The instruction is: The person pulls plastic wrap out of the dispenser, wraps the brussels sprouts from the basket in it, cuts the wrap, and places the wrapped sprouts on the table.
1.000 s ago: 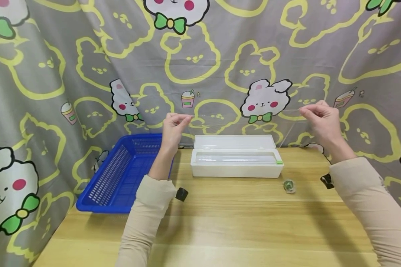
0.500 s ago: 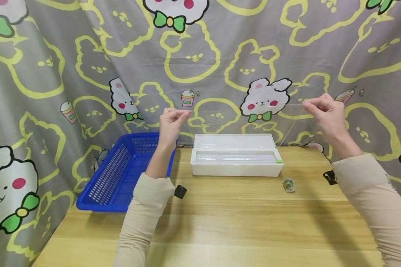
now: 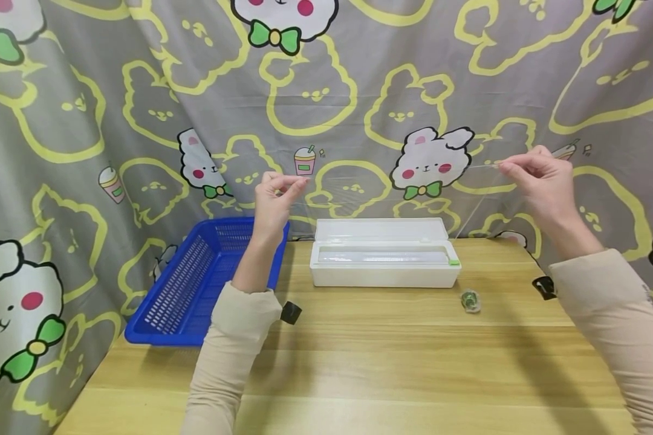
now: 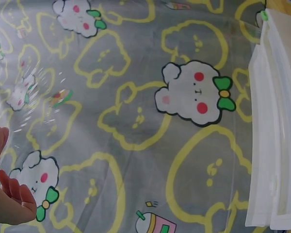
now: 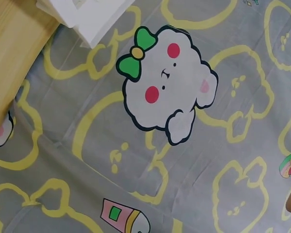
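Note:
A sheet of clear cling film is stretched in the air between both hands, so transparent that mainly its edges and glints show. My left hand pinches one corner between thumb and fingers, above the blue basket's right end. On the other side, my right hand pinches the opposite corner, a little higher. Below the film stands a white cling film dispenser, lid up, with a roll inside. Glints of the film show beside the left fingers in the left wrist view; only a sliver of the right hand enters the right wrist view.
A blue slotted basket stands at the table's left. A small green thing in clear wrap lies right of the dispenser, on the wooden table. Behind hangs a grey patterned curtain. Black straps show by the cuffs.
The hands have moved apart and slightly up, left hand to the left and right hand to the right, with the film between them. Dispenser, basket and green thing have stayed put.

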Motion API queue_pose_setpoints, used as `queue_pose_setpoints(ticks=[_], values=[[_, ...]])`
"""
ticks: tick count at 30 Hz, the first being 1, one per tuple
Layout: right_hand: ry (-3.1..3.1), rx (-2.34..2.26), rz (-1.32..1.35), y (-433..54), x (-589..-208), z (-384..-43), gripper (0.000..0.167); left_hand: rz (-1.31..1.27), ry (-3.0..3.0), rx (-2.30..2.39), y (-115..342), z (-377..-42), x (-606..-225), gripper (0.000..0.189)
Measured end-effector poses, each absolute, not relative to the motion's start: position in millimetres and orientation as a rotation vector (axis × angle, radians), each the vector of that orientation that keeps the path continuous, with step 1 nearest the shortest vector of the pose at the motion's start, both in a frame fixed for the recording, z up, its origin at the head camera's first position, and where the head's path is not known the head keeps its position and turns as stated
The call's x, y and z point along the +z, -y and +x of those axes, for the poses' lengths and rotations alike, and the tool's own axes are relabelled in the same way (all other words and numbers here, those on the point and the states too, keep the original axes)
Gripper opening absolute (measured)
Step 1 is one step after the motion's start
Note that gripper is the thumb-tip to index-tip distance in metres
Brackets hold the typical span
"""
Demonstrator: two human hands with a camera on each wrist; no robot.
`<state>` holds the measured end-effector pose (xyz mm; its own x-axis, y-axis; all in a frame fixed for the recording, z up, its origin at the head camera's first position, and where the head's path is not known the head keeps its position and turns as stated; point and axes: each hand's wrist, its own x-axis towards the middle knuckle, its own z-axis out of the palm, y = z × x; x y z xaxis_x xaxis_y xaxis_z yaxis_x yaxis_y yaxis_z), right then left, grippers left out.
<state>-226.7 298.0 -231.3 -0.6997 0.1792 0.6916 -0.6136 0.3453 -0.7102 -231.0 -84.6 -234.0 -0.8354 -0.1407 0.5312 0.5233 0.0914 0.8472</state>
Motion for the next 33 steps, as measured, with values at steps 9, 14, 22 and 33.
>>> queue_pose_setpoints(ticks=[9,14,22,33], values=[[1.816,1.483,0.395,-298.2,-229.0,-216.9,0.014,-0.406,1.892,-1.783,85.7,-219.7,-228.3,0.021],[1.743,1.553,0.439,-299.4,-234.1,-206.1,0.013,-0.441,1.877,-1.773,84.5,-214.5,-232.9,0.019],[1.692,1.677,0.514,-301.5,-251.9,-176.8,0.01,-0.514,1.873,-1.763,88.1,-193.6,-249.3,0.015],[1.754,1.815,0.906,-316.1,-295.3,-124.2,0.015,-0.837,1.946,-1.614,107.1,-145.2,-292.4,0.019]])
